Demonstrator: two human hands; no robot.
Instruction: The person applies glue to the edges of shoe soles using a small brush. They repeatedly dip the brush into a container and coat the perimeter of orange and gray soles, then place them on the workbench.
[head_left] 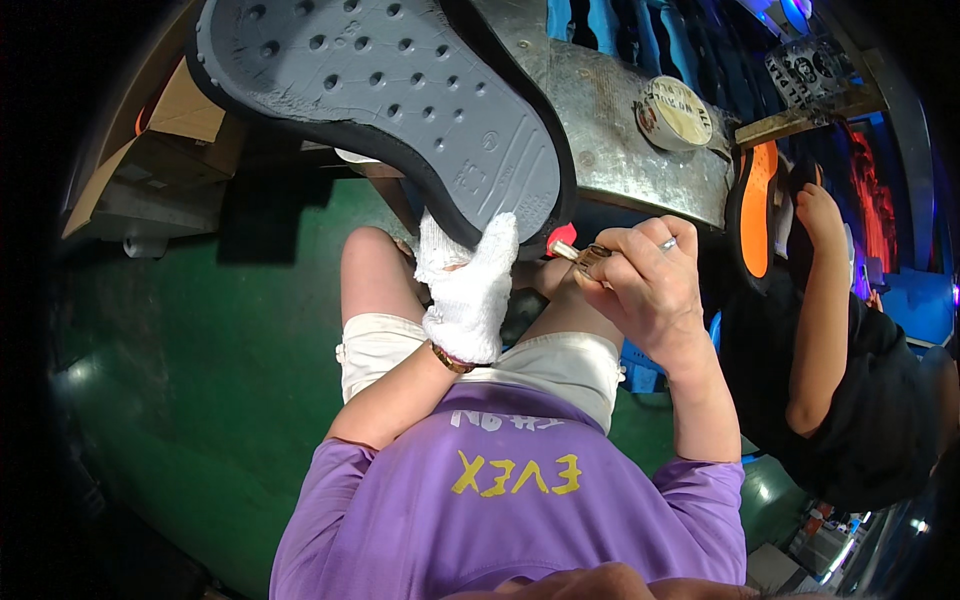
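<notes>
A grey shoe insole with a black rim and rows of small raised nubs is held up close in front of me. My left hand, in a white knitted glove, grips its lower end, with the thumb lying over the grey face. My bare right hand, with a ring on one finger, pinches a slim metallic tool close to that end of the insole. Bright red material shows at the tool's tip, beside the black rim. Whether it touches the rim I cannot tell.
Beyond the insole stands a worn metal table bearing a round white tub. Blue and black insoles lie at the back. At right, a co-worker's arm is near an orange insole. A cardboard box stands left, above green floor.
</notes>
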